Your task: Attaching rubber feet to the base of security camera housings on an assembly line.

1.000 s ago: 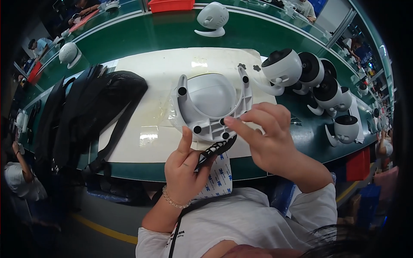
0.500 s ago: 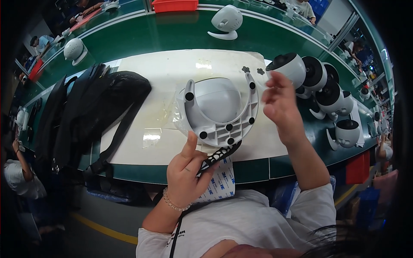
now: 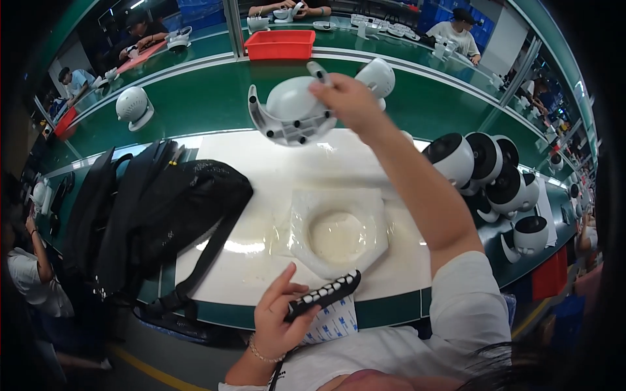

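At the far side of the table, my right hand (image 3: 352,105) grips the curved base of a white round-bodied device (image 3: 291,98). It is lifted off the table with its underside tilted toward me, and round black pads show along the base. Nearer to me, my left hand (image 3: 277,319) pinches a bent black strip (image 3: 334,290) dotted with white rounds. A white sheet with blue print (image 3: 338,320) lies under that strip at the table edge. In the middle of the pale mat sits a plastic-wrapped white ring (image 3: 305,225) with a round opening.
A black mesh bag (image 3: 189,195) with straps covers the left side. Several white devices with black fronts (image 3: 453,159) cluster at the right. On the green surface beyond stand another white device (image 3: 134,104), one behind my right hand, and a red bin (image 3: 279,45). Other people work farther off.
My right hand has taken hold of the white device and carried it up and away from the ring to the far side. The left hand still holds the black strip. The view has shifted.
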Motion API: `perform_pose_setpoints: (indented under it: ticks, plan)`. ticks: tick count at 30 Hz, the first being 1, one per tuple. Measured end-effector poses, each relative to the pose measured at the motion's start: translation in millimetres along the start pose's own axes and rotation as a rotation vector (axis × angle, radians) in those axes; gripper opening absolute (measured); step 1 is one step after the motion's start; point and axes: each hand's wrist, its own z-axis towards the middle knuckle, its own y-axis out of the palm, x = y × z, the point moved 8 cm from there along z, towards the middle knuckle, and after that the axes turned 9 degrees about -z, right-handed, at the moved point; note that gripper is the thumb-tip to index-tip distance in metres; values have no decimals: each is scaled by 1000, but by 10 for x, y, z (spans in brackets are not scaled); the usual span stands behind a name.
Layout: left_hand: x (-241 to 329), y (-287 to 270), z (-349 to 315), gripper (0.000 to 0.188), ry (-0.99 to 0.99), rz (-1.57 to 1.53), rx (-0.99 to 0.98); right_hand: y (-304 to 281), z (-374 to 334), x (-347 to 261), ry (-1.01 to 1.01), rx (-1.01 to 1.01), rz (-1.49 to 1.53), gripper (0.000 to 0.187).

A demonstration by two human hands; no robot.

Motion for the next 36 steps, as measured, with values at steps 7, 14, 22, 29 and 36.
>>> perform_pose_setpoints:
  ticks: [7,14,22,29,36]
  plan:
    - [-30,-39,-3,25,7,3,-21,670,521,795,-560,40,-1433,17]
    - [-44,-87,-11,26,-22,-10,4,-97,517,1020,28,104,-1113,31]
    - [-50,-61,18,23,-95,20,6,-900,315,1771,40,670,-1477,29]
    - [16,-61,0,20,-104,65,101,-1138,-363,1444,-176,550,-1381,16]
    - [-74,-93,-96,30,-147,65,165,-1285,-988,736,-549,488,-965,24]
